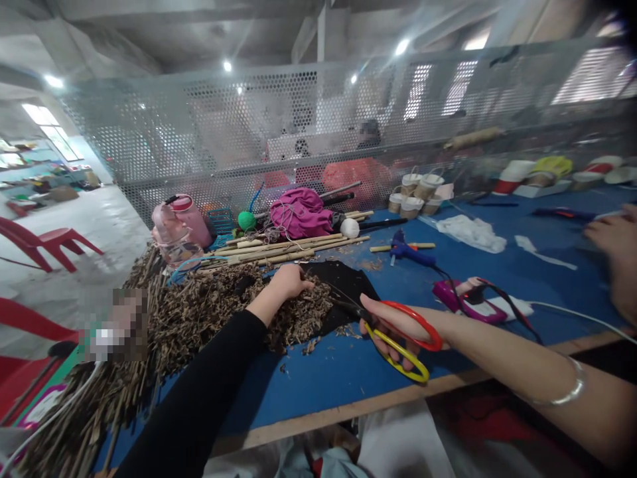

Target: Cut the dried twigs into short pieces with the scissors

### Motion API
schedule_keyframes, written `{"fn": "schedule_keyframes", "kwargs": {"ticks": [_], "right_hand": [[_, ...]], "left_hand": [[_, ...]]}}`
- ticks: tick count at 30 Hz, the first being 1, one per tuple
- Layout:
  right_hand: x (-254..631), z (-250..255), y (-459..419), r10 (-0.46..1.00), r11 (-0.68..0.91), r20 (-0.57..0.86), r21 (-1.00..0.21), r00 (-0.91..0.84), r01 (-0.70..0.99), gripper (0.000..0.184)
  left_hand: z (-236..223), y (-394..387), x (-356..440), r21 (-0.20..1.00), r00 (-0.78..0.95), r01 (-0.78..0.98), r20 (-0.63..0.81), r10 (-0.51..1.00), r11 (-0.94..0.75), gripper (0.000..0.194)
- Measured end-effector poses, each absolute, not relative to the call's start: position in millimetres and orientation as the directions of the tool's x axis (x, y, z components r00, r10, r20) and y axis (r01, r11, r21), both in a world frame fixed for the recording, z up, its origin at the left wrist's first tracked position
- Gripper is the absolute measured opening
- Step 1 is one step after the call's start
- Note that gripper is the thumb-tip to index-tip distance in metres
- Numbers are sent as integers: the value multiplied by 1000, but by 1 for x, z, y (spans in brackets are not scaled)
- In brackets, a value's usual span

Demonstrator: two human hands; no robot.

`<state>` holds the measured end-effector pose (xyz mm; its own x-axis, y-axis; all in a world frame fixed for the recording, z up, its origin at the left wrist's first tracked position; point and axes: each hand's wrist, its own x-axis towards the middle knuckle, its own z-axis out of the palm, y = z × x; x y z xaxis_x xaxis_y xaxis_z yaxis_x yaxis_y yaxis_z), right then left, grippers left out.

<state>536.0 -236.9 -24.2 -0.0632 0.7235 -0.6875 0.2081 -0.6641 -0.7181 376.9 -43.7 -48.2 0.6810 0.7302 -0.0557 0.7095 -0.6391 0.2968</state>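
My left hand (288, 281) is closed at the right end of a large heap of dried brown plant stems (209, 299), its fingers gripping some of them. Just to the right, my right hand (391, 325) holds a pair of scissors (402, 356) with one red and one yellow handle loop. The dark blades point left toward the gripped dried tips; how far they are apart is hard to make out. A black cloth (348, 284) lies under the cuttings, between and behind my hands.
Behind the heap lie bamboo sticks (283, 252), a magenta cloth bundle (301, 214) and a pink jug (193, 219). A blue glue gun (411, 252) and a purple power strip (468, 302) with cords sit to the right. Another person's hand (617, 239) is at the far right.
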Motion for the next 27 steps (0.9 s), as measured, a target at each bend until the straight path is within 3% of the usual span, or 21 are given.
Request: {"fn": "schedule_keyframes", "kwargs": {"ticks": [5, 10, 15, 20, 23, 27], "right_hand": [[532, -20, -235, 721, -667, -691, -714, -59, 213, 69], [527, -18, -231, 723, -668, -690, -712, -38, 216, 73], [525, -21, -232, 774, -611, -632, -760, -36, 223, 70], [523, -23, -239, 902, -385, -431, -799, 8, 462, 59], [519, -19, -240, 969, -176, -244, -746, -18, 643, 53], [511, -17, -234, 993, -4, -89, -672, -75, 740, 46]], "left_hand": [[-48, -56, 370, 477, 719, 558, 132, 683, -679, 22], [-55, -71, 353, 737, 687, 306, 267, 676, -602, 47], [-56, -83, 340, 777, 530, 340, 307, 791, -530, 34], [-57, -91, 331, 826, 358, 304, 362, 861, -474, 26], [-62, -96, 326, 903, 411, 179, 291, 864, -390, 32], [-68, -103, 324, 931, 504, 92, 263, 823, -354, 36]]}}
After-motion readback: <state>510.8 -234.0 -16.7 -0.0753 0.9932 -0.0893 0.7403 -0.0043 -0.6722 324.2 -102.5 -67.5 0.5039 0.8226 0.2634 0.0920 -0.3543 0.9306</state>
